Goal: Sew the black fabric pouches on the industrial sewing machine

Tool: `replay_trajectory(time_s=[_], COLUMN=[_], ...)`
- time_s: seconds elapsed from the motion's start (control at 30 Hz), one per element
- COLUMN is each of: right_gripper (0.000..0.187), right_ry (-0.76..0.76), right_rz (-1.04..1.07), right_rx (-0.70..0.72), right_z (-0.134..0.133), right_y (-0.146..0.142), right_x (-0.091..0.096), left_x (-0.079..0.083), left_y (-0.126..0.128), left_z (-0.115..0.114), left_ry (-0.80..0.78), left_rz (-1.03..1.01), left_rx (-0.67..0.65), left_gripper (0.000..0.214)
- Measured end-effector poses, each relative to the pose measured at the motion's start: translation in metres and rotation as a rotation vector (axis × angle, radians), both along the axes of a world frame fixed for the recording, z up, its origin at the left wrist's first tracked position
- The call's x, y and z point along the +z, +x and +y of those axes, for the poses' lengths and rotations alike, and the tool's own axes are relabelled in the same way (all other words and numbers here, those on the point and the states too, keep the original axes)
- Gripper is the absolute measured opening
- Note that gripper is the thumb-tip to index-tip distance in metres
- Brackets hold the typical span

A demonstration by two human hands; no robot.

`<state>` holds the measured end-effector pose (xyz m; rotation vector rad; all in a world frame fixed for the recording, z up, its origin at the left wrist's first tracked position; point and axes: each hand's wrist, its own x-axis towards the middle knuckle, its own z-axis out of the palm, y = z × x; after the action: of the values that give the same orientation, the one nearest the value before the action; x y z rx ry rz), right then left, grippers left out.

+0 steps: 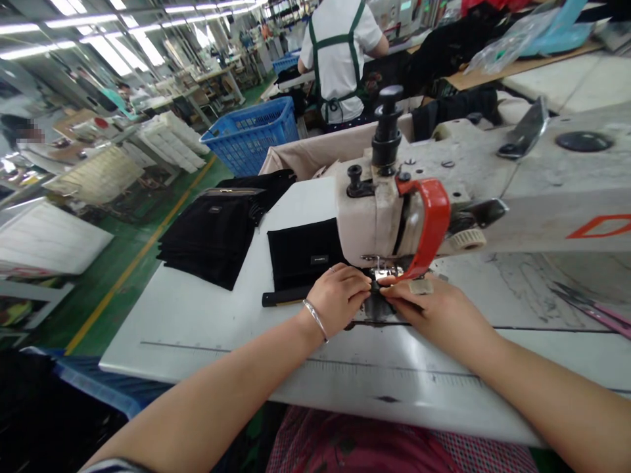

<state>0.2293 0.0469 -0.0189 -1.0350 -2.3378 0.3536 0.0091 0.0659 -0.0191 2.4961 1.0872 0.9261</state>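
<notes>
A worn white sewing machine (493,190) with a red guard (430,226) stands on the white table (207,322). Under its needle lies a black fabric piece (303,259) with a small label. My left hand (338,299), with a bracelet and a ring, has its fingers pressed together on the black fabric at the presser foot. My right hand (434,309) pinches the same fabric from the right, directly under the red guard. The fingertips of both hands nearly meet at the needle.
A stack of black fabric pieces (211,236) lies at the table's left. A blue basket (254,135) stands beyond. A person in a white shirt and green apron (340,56) works at the back. Scissors with pink handles (591,305) lie at the right.
</notes>
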Motion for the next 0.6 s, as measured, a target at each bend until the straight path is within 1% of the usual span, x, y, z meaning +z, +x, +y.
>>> replay_trajectory(time_s=[0.23, 0.37, 0.6], right_gripper=[0.018, 0.016, 0.018], right_ry=[0.056, 0.054, 0.033], right_rz=[-0.093, -0.062, -0.044], right_rx=[-0.084, -0.090, -0.081], right_z=[0.004, 0.006, 0.007], right_y=[-0.002, -0.002, -0.002], right_x=[-0.002, -0.006, -0.007], left_x=[-0.004, -0.003, -0.002], left_y=[-0.001, -0.001, 0.001], left_z=[0.012, 0.013, 0.013], left_ry=[0.011, -0.004, -0.023], left_rz=[0.041, 0.053, 0.063], left_rx=[0.054, 0.071, 0.109], left_gripper=[0.005, 0.004, 0.002])
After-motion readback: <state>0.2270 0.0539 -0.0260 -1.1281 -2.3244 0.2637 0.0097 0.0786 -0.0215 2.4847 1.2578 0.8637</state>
